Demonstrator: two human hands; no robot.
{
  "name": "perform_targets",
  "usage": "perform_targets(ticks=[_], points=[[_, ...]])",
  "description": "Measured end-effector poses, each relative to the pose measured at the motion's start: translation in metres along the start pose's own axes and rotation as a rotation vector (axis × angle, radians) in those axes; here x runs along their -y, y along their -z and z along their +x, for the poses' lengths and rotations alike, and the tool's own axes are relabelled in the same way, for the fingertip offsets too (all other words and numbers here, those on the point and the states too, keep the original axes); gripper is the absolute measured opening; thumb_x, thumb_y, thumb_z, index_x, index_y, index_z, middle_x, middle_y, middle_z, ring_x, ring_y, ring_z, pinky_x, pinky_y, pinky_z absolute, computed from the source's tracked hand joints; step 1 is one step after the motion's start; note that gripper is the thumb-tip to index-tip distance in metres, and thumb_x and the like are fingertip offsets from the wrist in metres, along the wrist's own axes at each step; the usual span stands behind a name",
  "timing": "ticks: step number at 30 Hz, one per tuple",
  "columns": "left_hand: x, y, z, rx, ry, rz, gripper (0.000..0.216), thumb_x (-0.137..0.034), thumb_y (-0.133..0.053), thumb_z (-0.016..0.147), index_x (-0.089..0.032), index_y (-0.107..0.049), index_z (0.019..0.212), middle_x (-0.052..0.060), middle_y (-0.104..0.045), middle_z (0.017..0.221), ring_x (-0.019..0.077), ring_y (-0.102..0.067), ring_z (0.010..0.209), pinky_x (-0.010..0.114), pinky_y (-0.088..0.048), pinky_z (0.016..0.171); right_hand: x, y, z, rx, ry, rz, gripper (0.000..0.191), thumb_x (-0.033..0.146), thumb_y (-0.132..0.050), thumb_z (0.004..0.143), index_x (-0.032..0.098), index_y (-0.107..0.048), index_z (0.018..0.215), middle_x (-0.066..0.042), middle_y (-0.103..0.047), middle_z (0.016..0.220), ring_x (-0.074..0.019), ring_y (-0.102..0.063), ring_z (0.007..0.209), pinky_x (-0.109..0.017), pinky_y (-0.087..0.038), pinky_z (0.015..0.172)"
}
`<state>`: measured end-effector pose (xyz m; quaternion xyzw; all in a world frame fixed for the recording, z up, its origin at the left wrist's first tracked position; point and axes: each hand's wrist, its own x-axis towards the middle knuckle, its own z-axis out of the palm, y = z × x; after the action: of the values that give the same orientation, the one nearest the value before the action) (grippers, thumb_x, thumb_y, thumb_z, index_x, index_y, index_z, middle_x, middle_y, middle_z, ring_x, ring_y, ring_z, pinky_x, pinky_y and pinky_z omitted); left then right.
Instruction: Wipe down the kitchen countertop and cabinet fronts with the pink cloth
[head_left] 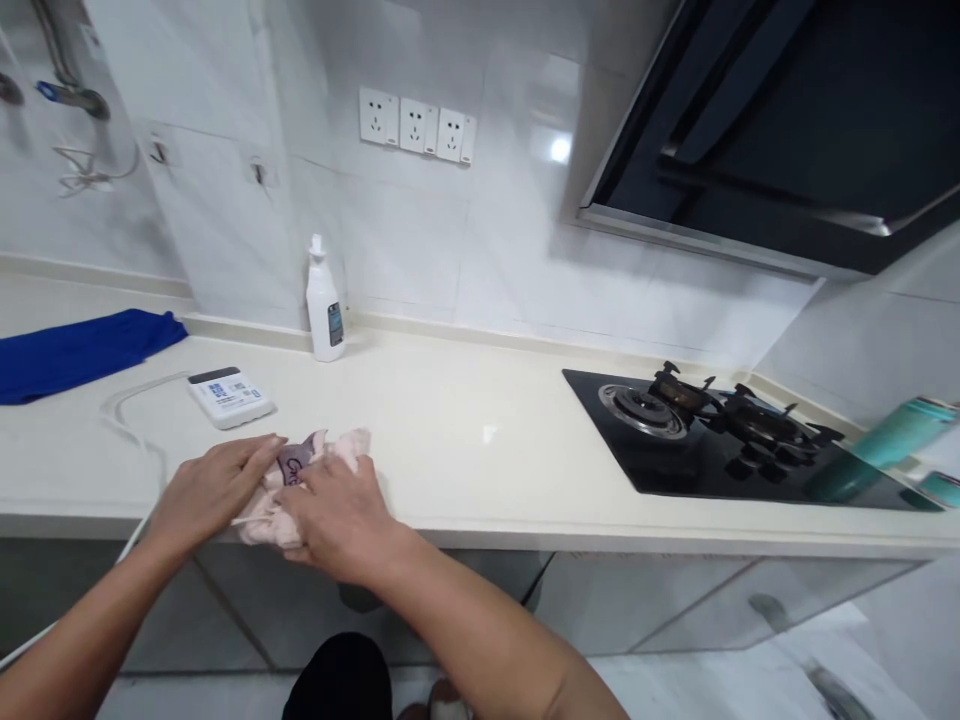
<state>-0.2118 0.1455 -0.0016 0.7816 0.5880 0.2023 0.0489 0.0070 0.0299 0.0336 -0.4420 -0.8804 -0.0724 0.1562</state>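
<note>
A pink cloth (268, 522) lies bunched at the front edge of the tabletop (465, 400), under both of the person's hands. The left hand (217, 488) rests over its left side, fingers together; the right hand (337, 515) spreads its fingers across the folds. Whether either grip closes around fabric underneath cannot be told. The cloth looks light, soft and limp, unlikely to break or slip. Its thick folds should give the surest hold, better than the purple patch (295, 458) with lettering between the hands.
</note>
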Motion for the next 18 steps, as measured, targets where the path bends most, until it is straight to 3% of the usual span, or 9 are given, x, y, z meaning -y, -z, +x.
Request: perform_targets(ticks=[3, 7, 11, 14, 18], points=[[-0.004, 0.004, -0.002, 0.041, 0.023, -0.047, 0.068, -0.055, -0.026, 0.101, -0.018, -0.064, 0.142, 0.011, -0.064, 0.152, 0.0310, -0.052, 0.147, 0.048, -0.036, 0.123, -0.018, 0.005, -0.043, -0.014, -0.024, 0.040, 0.049, 0.046, -0.071, 0.097, 0.026, -0.056, 0.140, -0.007, -0.066, 0.133, -0.0303, -0.052, 0.126, -0.051, -0.043, 0.104], [-0.011, 0.009, -0.005, 0.057, 0.045, -0.095, 0.071, -0.062, -0.028, 0.099, -0.016, -0.066, 0.137, 0.011, -0.064, 0.152, 0.0307, -0.049, 0.149, 0.046, -0.033, 0.125, -0.055, 0.011, -0.131, -0.111, -0.177, 0.065, 0.039, 0.040, -0.067, 0.095, 0.029, -0.062, 0.132, -0.010, -0.065, 0.136, -0.0323, -0.054, 0.121, -0.050, -0.042, 0.096], [-0.009, 0.008, -0.002, 0.052, 0.070, -0.064, 0.073, -0.068, -0.029, 0.098, -0.018, -0.069, 0.134, 0.008, -0.064, 0.152, 0.0321, -0.050, 0.149, 0.047, -0.034, 0.125, -0.106, 0.022, -0.237, -0.245, -0.369, -0.020, 0.038, 0.036, -0.074, 0.085, 0.026, -0.066, 0.121, -0.012, -0.068, 0.128, -0.0345, -0.056, 0.118, -0.052, -0.039, 0.099], [-0.004, 0.004, 0.002, 0.042, 0.059, -0.018, 0.074, -0.070, -0.029, 0.098, -0.019, -0.069, 0.133, 0.007, -0.063, 0.153, 0.0344, -0.050, 0.148, 0.050, -0.035, 0.124, -0.144, 0.039, -0.314, -0.293, -0.469, -0.120, 0.034, 0.034, -0.071, 0.086, 0.026, -0.067, 0.118, -0.012, -0.069, 0.126, -0.0349, -0.056, 0.121, -0.053, -0.039, 0.104], [-0.001, 0.002, 0.002, 0.049, 0.051, -0.012, 0.075, -0.071, -0.026, 0.098, -0.020, -0.065, 0.136, 0.006, -0.063, 0.154, 0.0310, -0.049, 0.150, 0.046, -0.032, 0.126, -0.180, 0.062, -0.387, -0.312, -0.623, -0.191, 0.032, 0.037, -0.067, 0.086, 0.027, -0.068, 0.116, -0.014, -0.071, 0.124, -0.0358, -0.060, 0.120, -0.055, -0.041, 0.107]])
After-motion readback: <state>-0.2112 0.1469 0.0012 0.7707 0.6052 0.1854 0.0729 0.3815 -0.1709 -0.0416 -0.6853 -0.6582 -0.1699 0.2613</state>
